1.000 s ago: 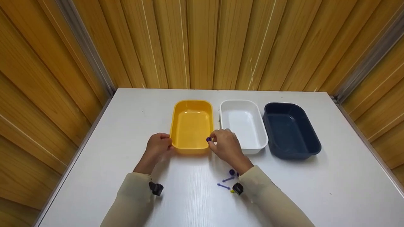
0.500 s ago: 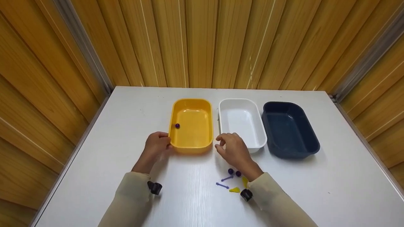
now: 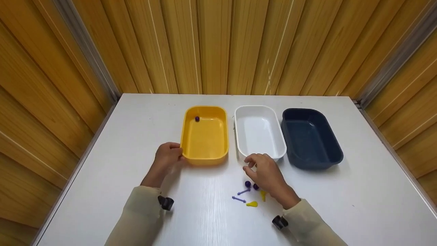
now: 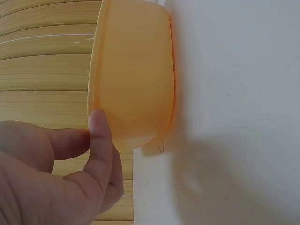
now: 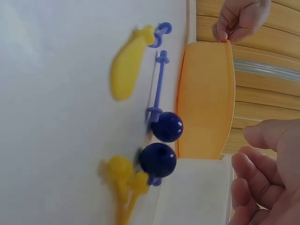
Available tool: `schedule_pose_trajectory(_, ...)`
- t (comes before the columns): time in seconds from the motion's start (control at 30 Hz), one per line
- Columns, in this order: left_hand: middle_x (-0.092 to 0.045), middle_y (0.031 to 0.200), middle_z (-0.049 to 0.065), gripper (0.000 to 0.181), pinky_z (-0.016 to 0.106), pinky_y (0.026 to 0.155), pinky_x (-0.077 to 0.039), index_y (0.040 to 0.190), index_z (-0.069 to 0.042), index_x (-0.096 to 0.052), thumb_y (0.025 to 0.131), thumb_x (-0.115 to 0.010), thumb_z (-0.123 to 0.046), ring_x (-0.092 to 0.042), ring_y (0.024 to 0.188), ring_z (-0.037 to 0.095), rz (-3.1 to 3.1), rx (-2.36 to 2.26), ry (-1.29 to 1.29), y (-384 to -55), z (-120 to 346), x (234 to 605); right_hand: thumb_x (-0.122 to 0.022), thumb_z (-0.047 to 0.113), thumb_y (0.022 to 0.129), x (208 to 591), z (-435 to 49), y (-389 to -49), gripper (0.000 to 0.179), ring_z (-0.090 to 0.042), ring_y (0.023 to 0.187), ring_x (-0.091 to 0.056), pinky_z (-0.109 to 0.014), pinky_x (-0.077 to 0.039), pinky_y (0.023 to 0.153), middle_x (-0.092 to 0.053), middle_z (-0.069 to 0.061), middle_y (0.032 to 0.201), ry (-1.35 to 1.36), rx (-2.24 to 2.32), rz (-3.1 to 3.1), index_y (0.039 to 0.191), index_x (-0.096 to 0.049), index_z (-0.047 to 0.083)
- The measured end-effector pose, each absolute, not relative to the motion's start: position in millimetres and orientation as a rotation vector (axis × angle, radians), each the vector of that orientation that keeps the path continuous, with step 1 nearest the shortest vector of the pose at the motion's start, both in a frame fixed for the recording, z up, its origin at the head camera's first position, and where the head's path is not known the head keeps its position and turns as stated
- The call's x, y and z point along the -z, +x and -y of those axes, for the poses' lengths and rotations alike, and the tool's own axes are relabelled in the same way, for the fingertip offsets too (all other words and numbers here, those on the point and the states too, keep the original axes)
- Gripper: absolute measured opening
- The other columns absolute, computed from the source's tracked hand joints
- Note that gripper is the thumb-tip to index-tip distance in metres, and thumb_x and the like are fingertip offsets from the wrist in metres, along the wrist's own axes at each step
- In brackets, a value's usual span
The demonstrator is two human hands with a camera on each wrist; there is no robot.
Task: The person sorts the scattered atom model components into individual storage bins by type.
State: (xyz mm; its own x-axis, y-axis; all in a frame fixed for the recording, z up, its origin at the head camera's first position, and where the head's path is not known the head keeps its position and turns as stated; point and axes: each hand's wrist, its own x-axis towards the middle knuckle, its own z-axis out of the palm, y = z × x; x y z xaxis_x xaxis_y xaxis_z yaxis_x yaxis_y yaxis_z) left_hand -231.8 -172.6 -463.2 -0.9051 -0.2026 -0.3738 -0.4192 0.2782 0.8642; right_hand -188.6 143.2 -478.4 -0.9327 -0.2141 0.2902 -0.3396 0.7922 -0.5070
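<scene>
The right grip (image 3: 266,173), loosely curled with nothing in it, hangs near two purple beads (image 3: 248,184) to its left; pinching one across its sides should curb rolling. Farther left, the left grip (image 3: 167,154) pinches the yellow tray (image 3: 205,141), best held steady; another bead (image 3: 197,119) lies inside, beyond both grips.

The left arm (image 3: 138,210) reaches up from the bottom of the head view, left of centre, and the left hand (image 3: 167,154) turns toward the middle of the frame with thumb and fingers drawn together in a pinch. The right arm (image 3: 312,222) slants in from the lower right, its wrist (image 3: 286,195) showing past the sleeve (image 3: 300,210). In the right wrist view, the right hand (image 5: 272,173) fills the lower right corner, fingers loosely bent and thumb apart from them.
</scene>
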Motion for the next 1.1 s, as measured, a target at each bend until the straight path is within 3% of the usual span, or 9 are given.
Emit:
schedule_pose_trajectory(0.37, -0.062, 0.121, 0.016, 0.032, 0.034, 0.095, -0.058, 0.131, 0.0, -0.057, 0.1, -0.054, -0.009, -0.063, 0.094, 0.023, -2.321, -1.653, -0.618, -231, 176, 462, -0.08, 0.018, 0.086, 490, -166, -176, 0.015, -0.017, 0.084, -0.058, -0.037, -0.052, 0.081, -0.067, 0.003, 0.083, 0.297, -0.914, 2.923, 0.098, -0.072, 0.013)
schedule_pose_trajectory(0.7, -0.063, 0.118, 0.018, 0.031, 0.026, 0.082, -0.06, 0.128, 0.003, -0.059, 0.099, -0.056, -0.007, -0.065, 0.084, 0.017, -2.35, -1.68, -0.59, -231, 178, 463, -0.082, 0.02, 0.082, 496, -174, -167, 0.013, -0.013, 0.082, -0.056, -0.036, -0.048, 0.078, -0.067, 0.006, 0.08, 0.297, -0.901, 3.004, 0.089, -0.072, 0.017)
schedule_pose_trajectory(1.1, -0.062, 0.121, 0.018, 0.03, 0.027, 0.086, -0.059, 0.129, 0.001, -0.059, 0.101, -0.056, -0.009, -0.064, 0.089, 0.02, -2.333, -1.644, -0.591, -234, 173, 462, -0.086, 0.017, 0.079, 502, -178, -163, 0.014, -0.012, 0.08, -0.049, -0.031, -0.045, 0.072, -0.063, 0.007, 0.076, 0.322, -0.835, 3.075, 0.087, -0.074, 0.015)
